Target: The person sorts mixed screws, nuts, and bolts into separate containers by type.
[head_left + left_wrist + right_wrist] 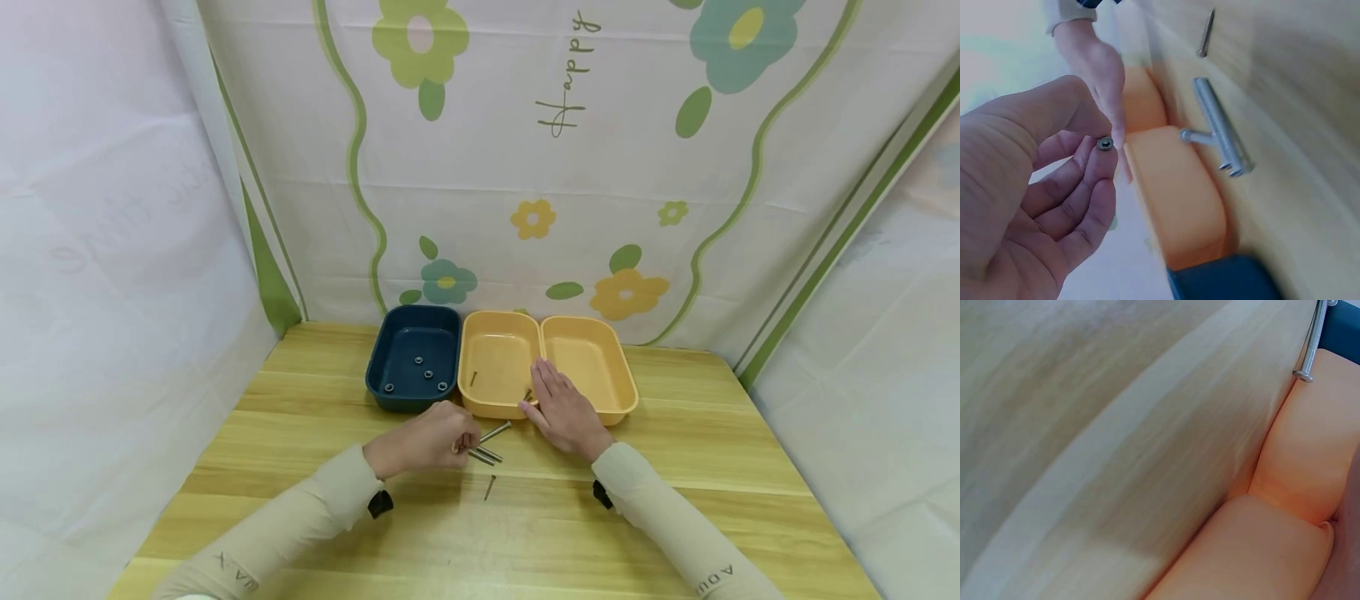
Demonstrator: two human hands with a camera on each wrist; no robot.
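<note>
My left hand (438, 437) pinches a small metal screw (1105, 144) between thumb and fingertips. Its socketed head faces the left wrist camera; the shank is hidden. Just beside that hand, several long bolts (495, 431) lie in a loose heap on the table, and a small screw (490, 487) lies nearer the front. My right hand (566, 412), fingers straight, rests over the shared edge of the middle yellow tray (487, 408) and the right yellow tray (626, 383). Small screws (473, 378) lie in the middle tray, one close to the right fingertips.
A dark blue tray (372, 367) with several nuts (428, 374) stands left of the yellow ones. All three trays form a row at the back of the wooden table (600, 533), against a flowered cloth (480, 167). Similar cloth hangs on both sides.
</note>
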